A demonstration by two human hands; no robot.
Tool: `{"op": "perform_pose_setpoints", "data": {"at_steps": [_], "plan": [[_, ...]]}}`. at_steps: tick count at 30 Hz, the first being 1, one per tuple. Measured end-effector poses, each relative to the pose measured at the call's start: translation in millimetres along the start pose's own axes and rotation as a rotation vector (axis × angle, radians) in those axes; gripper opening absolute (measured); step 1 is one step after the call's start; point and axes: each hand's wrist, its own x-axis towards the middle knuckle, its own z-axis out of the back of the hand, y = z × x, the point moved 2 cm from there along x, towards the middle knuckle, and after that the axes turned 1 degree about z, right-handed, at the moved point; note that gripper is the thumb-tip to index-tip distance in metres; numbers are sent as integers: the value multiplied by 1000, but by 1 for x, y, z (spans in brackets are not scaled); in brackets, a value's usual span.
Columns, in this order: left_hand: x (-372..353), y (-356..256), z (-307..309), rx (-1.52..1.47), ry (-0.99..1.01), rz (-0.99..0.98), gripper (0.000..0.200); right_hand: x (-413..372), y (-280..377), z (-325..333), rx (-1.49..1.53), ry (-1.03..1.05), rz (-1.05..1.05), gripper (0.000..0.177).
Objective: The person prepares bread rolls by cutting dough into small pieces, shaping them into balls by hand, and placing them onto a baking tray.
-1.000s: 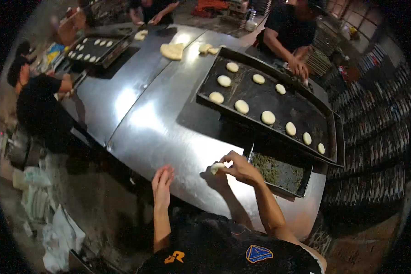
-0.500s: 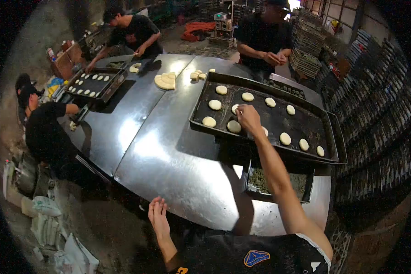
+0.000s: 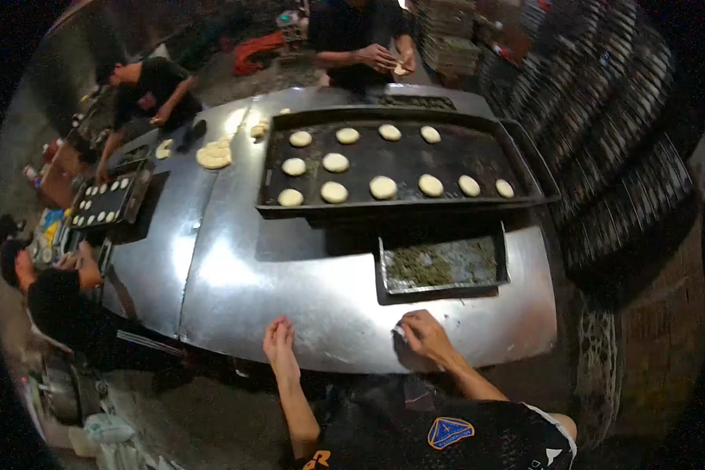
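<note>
Left hand [image 3: 279, 345] lay flat and released on the near edge of the steel counter [image 3: 290, 274], fingers straight, holding nothing. Right hand [image 3: 424, 334] was also on the near edge, well apart from the left, fingers curled down onto the steel. A pale bit [image 3: 399, 334] showed at its fingertips; couldn't tell if it was dough or glare, or whether the hand gripped it. Filling tray [image 3: 439, 295] with green mix sat just beyond the right hand, not touching it. Behind that was the big tray [image 3: 462, 153], holding dough discs [image 3: 383, 187] in three rough rows, spaced apart. A dough lump [image 3: 214, 155] sat on the counter left of the big tray. A small tray [image 3: 102, 205] of dough pieces was at the far left. Three other people stood around the counter: one at the far end with hands [image 3: 380, 57] together, one at the far left corner [image 3: 150, 86], one at the left side [image 3: 55, 301].
</note>
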Motion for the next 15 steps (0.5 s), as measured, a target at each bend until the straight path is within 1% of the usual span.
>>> {"op": "perform_pose_setpoints", "data": {"at_steps": [2,4,6,7,9,10,12,13,15], "plan": [[-5,-3,-20,31,68,-30,31,-26,-22,33,-160,-104,-49,17],[-12,2,-35,46,119,-2,30,-57,-70,73,-330,-258,-297,21],[-23,10,-42,44,156,5,29,-88,-93,118,-627,-444,-434,33],[-29,16,-45,41,166,26,28,-103,-111,130,-625,-437,-438,33],[-40,22,-49,44,162,46,27,-129,-153,139,-771,-469,-716,51],[-48,23,-49,59,166,47,26,-131,-156,133,-764,-453,-718,51],[-61,22,-50,79,152,42,25,-113,-150,105,-858,-292,-785,66],[-67,20,-51,59,137,39,25,-97,-134,91,-821,-243,-765,70],[-78,15,-53,45,105,28,25,-71,-109,52,-633,-176,-562,70]]}}
